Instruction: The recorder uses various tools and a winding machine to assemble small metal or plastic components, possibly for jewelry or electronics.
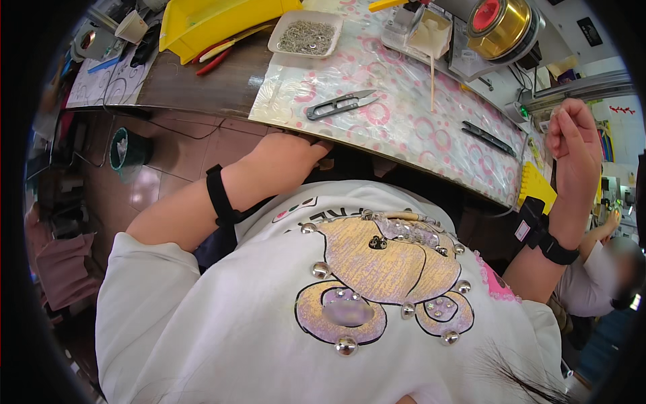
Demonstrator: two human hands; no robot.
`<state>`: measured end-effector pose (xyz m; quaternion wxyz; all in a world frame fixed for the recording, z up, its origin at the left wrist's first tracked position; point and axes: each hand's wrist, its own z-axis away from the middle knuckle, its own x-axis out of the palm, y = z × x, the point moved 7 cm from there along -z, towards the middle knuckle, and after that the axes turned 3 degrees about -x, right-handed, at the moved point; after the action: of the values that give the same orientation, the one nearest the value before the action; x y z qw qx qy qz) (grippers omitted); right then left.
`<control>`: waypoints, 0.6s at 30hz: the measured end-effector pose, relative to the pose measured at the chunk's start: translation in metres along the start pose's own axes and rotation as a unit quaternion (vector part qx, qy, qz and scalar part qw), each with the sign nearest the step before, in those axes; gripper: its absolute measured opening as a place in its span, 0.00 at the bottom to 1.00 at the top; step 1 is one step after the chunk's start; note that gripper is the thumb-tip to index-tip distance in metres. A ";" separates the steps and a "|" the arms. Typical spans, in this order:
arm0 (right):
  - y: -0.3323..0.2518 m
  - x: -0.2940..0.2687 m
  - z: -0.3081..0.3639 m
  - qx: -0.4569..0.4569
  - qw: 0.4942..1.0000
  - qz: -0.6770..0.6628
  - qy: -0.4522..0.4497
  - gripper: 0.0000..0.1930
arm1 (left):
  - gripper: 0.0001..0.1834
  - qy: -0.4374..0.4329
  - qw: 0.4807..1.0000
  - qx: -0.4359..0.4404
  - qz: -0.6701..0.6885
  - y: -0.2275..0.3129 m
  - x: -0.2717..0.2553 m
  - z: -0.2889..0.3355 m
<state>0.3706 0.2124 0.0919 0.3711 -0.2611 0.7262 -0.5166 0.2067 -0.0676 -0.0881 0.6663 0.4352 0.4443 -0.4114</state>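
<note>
Left hand (296,153) tucked under bench (404,128) edge, fingers hidden, so can't tell grip. Right hand (574,151) raised off to side, fingers curled loose, apparently empty. Thread snips (340,104) parked flat mid-bench, within easy reach; tray of small metal bits (306,32) further back.

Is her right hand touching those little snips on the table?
Apart. The head view shows the right hand raised beyond the table's edge, with bare patterned cover between it and the snips.

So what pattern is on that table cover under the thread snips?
Pink circles and dots on a pale glossy table cover, under the grey thread snips; head view shows it.
</note>
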 end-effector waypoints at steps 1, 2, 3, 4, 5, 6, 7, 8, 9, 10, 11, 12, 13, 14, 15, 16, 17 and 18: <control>0.003 -0.004 0.003 0.000 1.000 -0.001 0.000 0.03 | 0.16 -0.049 0.998 -0.026 0.017 0.000 0.001 -0.001; 0.006 -0.009 0.005 0.006 1.000 0.003 0.004 0.03 | 0.15 -0.098 0.993 -0.052 0.034 -0.002 0.006 -0.002; 0.010 -0.013 0.007 0.011 1.000 0.007 0.009 0.04 | 0.15 -0.098 0.993 -0.053 0.034 -0.003 0.011 -0.003; 0.011 -0.014 0.009 0.011 1.000 0.005 0.008 0.04 | 0.15 -0.054 0.997 -0.023 0.056 -0.001 0.012 -0.005; 0.013 -0.016 0.010 0.013 1.000 -0.001 0.011 0.04 | 0.14 -0.010 0.997 0.007 0.078 0.002 0.011 -0.007; 0.014 -0.017 0.012 0.016 1.000 -0.006 0.013 0.04 | 0.14 -0.011 0.997 0.006 0.077 -0.001 0.015 -0.010; 0.014 -0.018 0.013 0.015 1.000 -0.007 0.013 0.04 | 0.14 -0.030 0.996 -0.016 0.080 -0.003 0.019 -0.014; 0.014 -0.019 0.013 0.014 1.000 -0.006 0.014 0.04 | 0.14 -0.049 0.995 -0.037 0.084 -0.006 0.023 -0.016; 0.014 -0.021 0.014 0.014 1.000 -0.005 0.017 0.04 | 0.14 -0.048 0.995 -0.038 0.083 -0.008 0.030 -0.017; 0.015 -0.022 0.015 0.014 1.000 -0.006 0.017 0.04 | 0.14 0.014 0.995 -0.040 0.091 -0.011 0.027 -0.016; 0.015 -0.022 0.016 0.010 1.000 -0.002 0.015 0.03 | 0.14 0.076 0.991 -0.042 0.098 -0.014 0.023 -0.015; 0.015 -0.023 0.016 0.007 1.000 0.002 0.012 0.02 | 0.14 0.076 0.992 -0.042 0.097 -0.016 0.027 -0.018; 0.016 -0.024 0.016 0.007 1.000 0.000 0.012 0.02 | 0.15 0.033 0.991 -0.024 0.124 -0.014 0.032 -0.021; 0.019 -0.024 0.017 0.006 1.000 -0.006 0.007 0.02 | 0.16 -0.010 0.989 -0.006 0.151 -0.011 0.038 -0.024; 0.021 -0.024 0.017 0.005 1.000 -0.012 0.001 0.03 | 0.16 -0.012 0.989 -0.008 0.150 -0.010 0.048 -0.027; 0.023 -0.025 0.017 0.006 1.000 -0.012 0.002 0.03 | 0.17 0.067 0.989 0.027 0.129 -0.003 0.045 -0.030; 0.025 -0.026 0.017 0.005 1.000 -0.007 0.002 0.03 | 0.18 0.146 0.982 0.061 0.107 0.001 0.041 -0.030; 0.027 -0.027 0.017 0.005 1.000 -0.002 0.003 0.03 | 0.18 0.145 0.982 0.060 0.108 -0.001 0.047 -0.029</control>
<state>0.4009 0.2324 0.0702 0.3694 -0.2592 0.7243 -0.5213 0.2117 -0.0483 -0.1397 0.6080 0.5749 0.4608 -0.2959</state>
